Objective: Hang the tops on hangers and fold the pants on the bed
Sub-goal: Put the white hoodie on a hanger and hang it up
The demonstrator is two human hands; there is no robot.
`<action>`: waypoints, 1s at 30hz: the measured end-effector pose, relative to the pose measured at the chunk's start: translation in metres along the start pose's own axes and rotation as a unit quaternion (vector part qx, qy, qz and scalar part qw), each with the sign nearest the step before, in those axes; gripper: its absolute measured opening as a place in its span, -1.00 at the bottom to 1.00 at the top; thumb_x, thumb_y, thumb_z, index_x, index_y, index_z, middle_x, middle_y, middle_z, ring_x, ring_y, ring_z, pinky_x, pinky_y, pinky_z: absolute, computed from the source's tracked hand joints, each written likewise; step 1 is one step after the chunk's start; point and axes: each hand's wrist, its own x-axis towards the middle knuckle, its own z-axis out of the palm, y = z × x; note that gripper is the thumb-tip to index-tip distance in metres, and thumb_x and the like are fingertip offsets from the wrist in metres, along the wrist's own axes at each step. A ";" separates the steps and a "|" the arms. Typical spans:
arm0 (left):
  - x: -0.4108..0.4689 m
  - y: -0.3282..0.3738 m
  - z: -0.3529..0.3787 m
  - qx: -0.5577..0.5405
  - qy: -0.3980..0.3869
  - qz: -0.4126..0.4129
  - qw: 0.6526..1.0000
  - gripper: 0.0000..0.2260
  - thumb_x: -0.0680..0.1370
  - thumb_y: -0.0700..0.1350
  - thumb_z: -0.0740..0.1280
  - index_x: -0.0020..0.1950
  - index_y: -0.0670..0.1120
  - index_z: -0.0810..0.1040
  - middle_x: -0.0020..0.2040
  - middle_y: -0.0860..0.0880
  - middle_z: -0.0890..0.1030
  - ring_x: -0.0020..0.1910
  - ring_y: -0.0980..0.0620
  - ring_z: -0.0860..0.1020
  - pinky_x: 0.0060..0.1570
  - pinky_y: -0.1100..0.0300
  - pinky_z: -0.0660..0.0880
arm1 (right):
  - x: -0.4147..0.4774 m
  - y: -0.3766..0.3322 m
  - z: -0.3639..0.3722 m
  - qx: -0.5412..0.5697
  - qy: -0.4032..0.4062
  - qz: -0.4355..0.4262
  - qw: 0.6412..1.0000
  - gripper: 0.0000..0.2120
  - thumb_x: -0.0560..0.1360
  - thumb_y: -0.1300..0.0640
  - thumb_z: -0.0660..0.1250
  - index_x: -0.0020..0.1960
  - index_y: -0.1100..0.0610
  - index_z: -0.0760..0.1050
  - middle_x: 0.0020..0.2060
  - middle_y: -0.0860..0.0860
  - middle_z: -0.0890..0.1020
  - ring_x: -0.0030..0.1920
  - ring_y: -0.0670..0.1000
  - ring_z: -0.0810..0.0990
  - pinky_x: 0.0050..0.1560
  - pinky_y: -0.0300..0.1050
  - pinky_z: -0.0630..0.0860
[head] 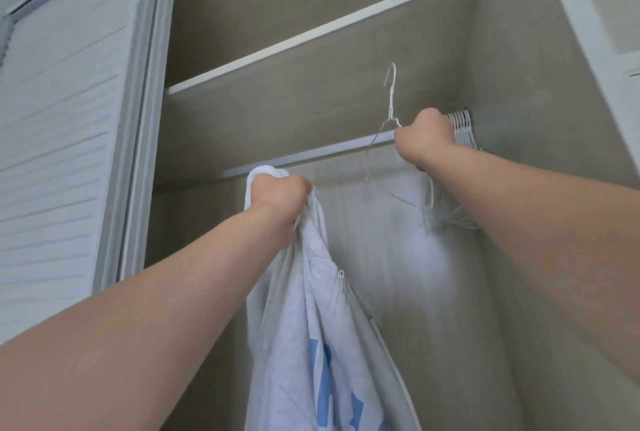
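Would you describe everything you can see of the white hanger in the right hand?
The hanger is thin white wire with a straight neck and an open hook. It is upright, its hook raised above the closet rail and free of it. The right hand grips one shoulder beside the neck; the other shoulder slopes down-left, blurred.

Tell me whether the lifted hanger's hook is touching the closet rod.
Apart. The head view shows the hook raised above the rod, with bare wood panel between them; the right hand grips the hanger below it.
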 end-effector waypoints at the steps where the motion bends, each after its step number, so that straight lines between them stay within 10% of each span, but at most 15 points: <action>1: -0.009 0.007 -0.004 -0.001 0.000 -0.001 1.000 -0.67 0.29 -0.29 0.42 -0.35 -0.02 0.27 -0.40 -0.03 0.37 -0.32 -0.04 0.42 -0.27 0.14 0.38 | -0.006 -0.005 -0.003 0.062 -0.018 0.023 0.998 -0.81 0.58 0.14 0.26 -0.17 0.19 0.37 -0.12 0.20 0.51 -0.23 0.20 0.55 -0.32 -0.07 0.41; 5: -0.046 0.031 -0.023 0.016 -0.001 0.000 1.000 -0.75 0.18 -0.20 0.38 -0.51 -0.04 0.29 -0.42 -0.01 0.41 -0.34 -0.06 0.45 -0.27 0.12 0.37 | -0.039 -0.025 -0.028 0.242 -0.074 0.098 0.962 -0.80 0.55 0.19 0.13 -0.22 0.06 0.19 -0.36 0.04 0.29 -0.51 -0.02 0.22 -0.52 -0.29 0.15; 11: -0.108 0.062 -0.049 0.022 -0.040 0.010 0.999 -0.44 0.46 -0.39 0.29 -0.72 -0.04 0.34 -0.62 0.15 0.35 -0.46 0.06 0.40 -0.29 0.20 0.35 | -0.108 -0.053 -0.098 0.372 -0.064 0.070 0.923 -0.82 0.49 0.29 0.05 -0.16 0.01 0.20 -0.35 0.05 0.17 -0.40 -0.01 0.06 -0.48 -0.28 0.02; 30: -0.268 0.162 -0.087 0.054 0.019 -0.045 0.997 -0.64 0.51 -0.35 0.33 -0.26 -0.01 0.22 -0.23 0.00 0.40 -0.34 0.06 0.47 -0.46 0.29 0.41 | -0.216 -0.060 -0.268 0.401 -0.162 0.053 0.900 -0.76 0.62 0.16 0.17 -0.21 0.14 0.46 -0.61 -0.06 0.21 -0.62 -0.08 0.12 -0.55 -0.33 0.07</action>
